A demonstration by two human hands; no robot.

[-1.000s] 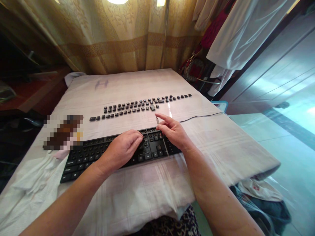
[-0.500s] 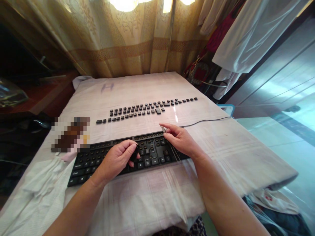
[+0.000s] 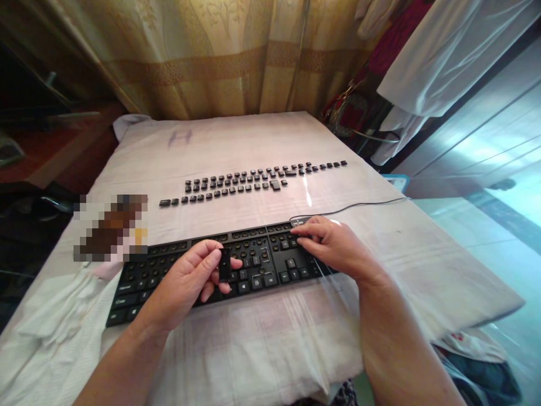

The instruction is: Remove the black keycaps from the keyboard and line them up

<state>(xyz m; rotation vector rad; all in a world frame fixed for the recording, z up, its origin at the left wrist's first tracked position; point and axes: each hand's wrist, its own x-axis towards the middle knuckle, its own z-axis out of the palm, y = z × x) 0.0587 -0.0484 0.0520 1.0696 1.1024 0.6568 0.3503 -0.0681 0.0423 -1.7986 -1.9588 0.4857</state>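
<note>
The black keyboard (image 3: 253, 287) lies across the tabletop, with many key positions bare and other keycaps still fitted. My left hand (image 3: 194, 279) is closed above its middle, pinching a long black keycap (image 3: 225, 266) upright between thumb and fingers. Over the upper right part of the keyboard, my right hand (image 3: 327, 242) has thumb and forefinger close together at the top edge. A thin, pale two-stranded tool (image 3: 332, 275) runs out below this hand; its exact kind is unclear. Beyond the keyboard, removed keycaps (image 3: 228, 193) lie in several rows.
A pale cloth under clear plastic covers the table (image 3: 262, 344). The keyboard cable (image 3: 359, 204) trails to the right edge. White cloth (image 3: 67, 316) and a pixelated patch (image 3: 112, 228) are at the left. Curtains (image 3: 220, 73) hang behind; clothes hang at the right.
My left hand has turned the long keycap so it shows more plainly. My right hand has moved right and slightly down along the keyboard's top edge. The view has shifted slightly.
</note>
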